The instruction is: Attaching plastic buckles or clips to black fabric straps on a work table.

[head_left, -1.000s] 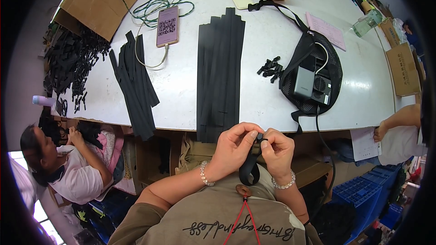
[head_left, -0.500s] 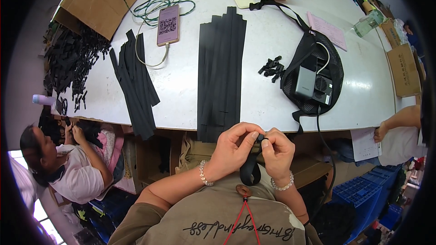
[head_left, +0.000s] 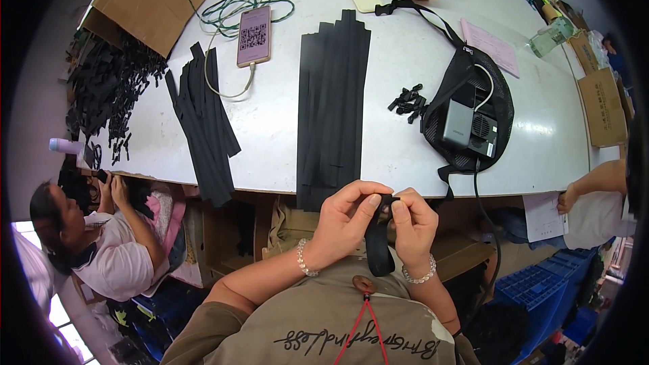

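Note:
A flat black strap (head_left: 380, 250) hangs in a loop between my two hands, in front of my chest at the table's near edge. My left hand (head_left: 346, 220) pinches one end of it between thumb and forefinger. My right hand (head_left: 414, 220) pinches beside it, and the fingertips of both hands almost meet. Whether a small black part sits between the fingertips is too hidden to tell. Just beyond my hands lies a neat row of long black straps (head_left: 331, 108). Small black plastic pieces (head_left: 407, 103) are heaped to the right of that row.
Left on the table are a looser bundle of straps (head_left: 203, 122), a phone (head_left: 253, 37) on a cable, a cardboard box (head_left: 149, 3) and a large black pile (head_left: 108, 94). A mesh bag (head_left: 497, 88) with devices lies right. One person (head_left: 115, 250) sits left; another's arm (head_left: 595, 182) shows right.
The strap's loop has turned to show more of its broad face and sits slightly narrower. My fingertips have shifted a little at the pinched ends, and both hands stay in place.

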A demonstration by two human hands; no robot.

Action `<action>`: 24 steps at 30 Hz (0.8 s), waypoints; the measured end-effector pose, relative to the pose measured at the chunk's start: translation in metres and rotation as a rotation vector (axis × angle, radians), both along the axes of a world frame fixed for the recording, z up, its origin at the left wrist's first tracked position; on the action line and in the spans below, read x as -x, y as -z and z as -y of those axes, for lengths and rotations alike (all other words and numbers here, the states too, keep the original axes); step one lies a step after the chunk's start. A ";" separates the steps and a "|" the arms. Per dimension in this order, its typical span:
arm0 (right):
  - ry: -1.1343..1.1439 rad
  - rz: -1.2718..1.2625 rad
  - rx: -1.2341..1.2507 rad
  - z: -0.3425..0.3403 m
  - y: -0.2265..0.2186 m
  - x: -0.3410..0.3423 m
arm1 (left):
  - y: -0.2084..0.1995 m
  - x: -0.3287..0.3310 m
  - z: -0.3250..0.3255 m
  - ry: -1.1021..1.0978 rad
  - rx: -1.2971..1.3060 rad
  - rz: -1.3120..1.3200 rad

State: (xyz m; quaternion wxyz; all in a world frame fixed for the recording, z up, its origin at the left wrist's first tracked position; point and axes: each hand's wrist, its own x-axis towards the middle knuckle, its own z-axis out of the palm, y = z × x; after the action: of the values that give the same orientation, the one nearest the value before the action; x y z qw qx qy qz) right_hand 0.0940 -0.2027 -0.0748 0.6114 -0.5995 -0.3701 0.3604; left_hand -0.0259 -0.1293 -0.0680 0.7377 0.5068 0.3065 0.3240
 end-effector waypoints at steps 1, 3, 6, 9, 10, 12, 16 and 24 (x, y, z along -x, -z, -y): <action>0.003 -0.013 0.004 0.000 0.001 -0.001 | 0.000 0.000 0.000 -0.008 -0.021 0.028; 0.005 -0.026 0.008 0.001 0.004 -0.003 | -0.001 0.000 -0.002 0.005 -0.071 0.028; 0.020 -0.023 -0.008 0.002 0.006 -0.005 | -0.002 0.000 -0.002 0.020 -0.094 0.030; 0.010 -0.034 -0.024 0.002 0.003 -0.005 | -0.003 0.001 -0.002 0.029 -0.035 0.053; 0.026 -0.080 -0.052 0.002 0.002 -0.004 | -0.003 0.000 -0.002 0.036 -0.001 0.075; 0.042 -0.126 -0.081 -0.001 -0.004 -0.001 | -0.002 0.000 -0.003 0.046 0.038 0.074; 0.001 -0.184 -0.093 -0.003 -0.010 -0.009 | 0.001 0.002 -0.007 0.082 0.071 0.093; -0.152 -0.140 0.083 -0.005 -0.014 -0.021 | -0.001 0.004 -0.009 0.116 -0.016 -0.034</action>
State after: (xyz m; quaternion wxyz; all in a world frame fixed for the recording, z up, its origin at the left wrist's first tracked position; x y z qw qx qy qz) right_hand 0.1154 -0.1975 -0.0611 0.5812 -0.5679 -0.3554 0.4620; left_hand -0.0303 -0.1203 -0.0669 0.7458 0.5352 0.2863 0.2744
